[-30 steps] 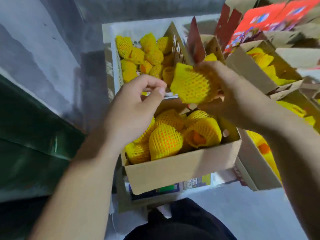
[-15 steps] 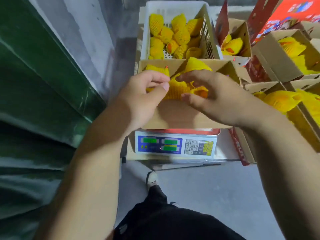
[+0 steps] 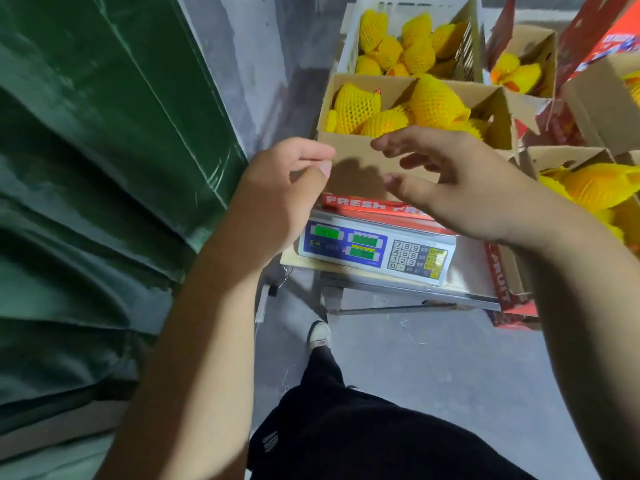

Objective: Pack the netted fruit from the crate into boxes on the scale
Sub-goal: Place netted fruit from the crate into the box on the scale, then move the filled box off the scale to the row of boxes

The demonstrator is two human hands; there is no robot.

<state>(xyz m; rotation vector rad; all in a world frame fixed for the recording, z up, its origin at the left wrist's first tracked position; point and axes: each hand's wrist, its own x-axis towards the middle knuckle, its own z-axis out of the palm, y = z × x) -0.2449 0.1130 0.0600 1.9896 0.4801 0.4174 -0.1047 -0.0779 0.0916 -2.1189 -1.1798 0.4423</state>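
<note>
Black trouser cloth (image 3: pixel 363 441) fills the near bottom edge, with one white shoe (image 3: pixel 319 335) planted on bare grey floor (image 3: pixel 433 368) — the open room lies here, between the green draped sheet (image 3: pixel 104 168) on the left and the cartons on the right. Next out sits the scale (image 3: pixel 375 249), its blue panel and keypad facing the person, on a low metal stand. On its pan rests the cardboard box (image 3: pixel 353 168), near wall plain brown above a red strip reading FRESH.

Both hands hang in front of that near wall, apart from each other and from the fruit. The left hand (image 3: pixel 277 192) is loosely curled, thumb tip against the forefinger, and holds nothing that can be seen. The right hand (image 3: pixel 460 181) has its fingers spread and gently bent, empty, the fingertips (image 3: pixel 381 144) level with the box's near rim.

Inside the box lie several netted fruit (image 3: pixel 434 98) in yellow foam mesh. Beyond it the white crate (image 3: pixel 349 39) holds more of them; further boxes with yellow fruit stand to the right.

Half a second ago both hands were down in the box among the nets — they have since drawn back over its front edge, and the fruit held a second ago now lies in the box.
</note>
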